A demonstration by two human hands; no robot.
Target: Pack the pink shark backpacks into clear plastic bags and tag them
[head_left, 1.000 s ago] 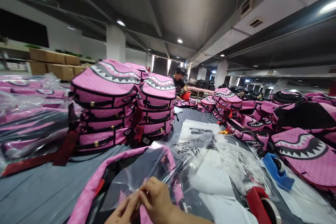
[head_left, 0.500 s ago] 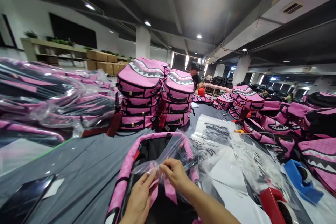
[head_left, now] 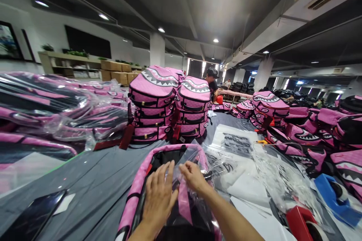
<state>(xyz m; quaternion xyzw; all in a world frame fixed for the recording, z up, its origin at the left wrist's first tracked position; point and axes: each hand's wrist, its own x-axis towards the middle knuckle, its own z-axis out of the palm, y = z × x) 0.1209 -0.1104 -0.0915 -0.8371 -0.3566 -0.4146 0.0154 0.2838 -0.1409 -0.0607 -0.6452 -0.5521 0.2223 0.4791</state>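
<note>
A pink and black backpack [head_left: 140, 175] lies in front of me, its straps side up. Clear plastic bag film [head_left: 189, 155] covers part of its right half. My left hand [head_left: 160, 190] rests flat over the backpack's upper middle, fingers stretched out and pointing away from me. Just right of it, my right hand [head_left: 194, 177] pinches the film between thumb and fingers. A pink strap [head_left: 184, 203] shows beneath the film between the two hands. The lower end of the backpack runs out of view.
Stacked pink shark-mouth backpacks [head_left: 154, 99] stand behind. Bagged backpacks [head_left: 42, 99] are piled at left, near a dark flat device [head_left: 34, 214]. Clear printed bags [head_left: 234, 139], a red tape dispenser [head_left: 299, 220] and a blue tape dispenser [head_left: 335, 197] lie at right. A person [head_left: 212, 81] is at the back.
My left hand has let go of the film and spread out flat over the backpack. My right hand has moved slightly up and right, still pinching. The camera view has shifted a little left.
</note>
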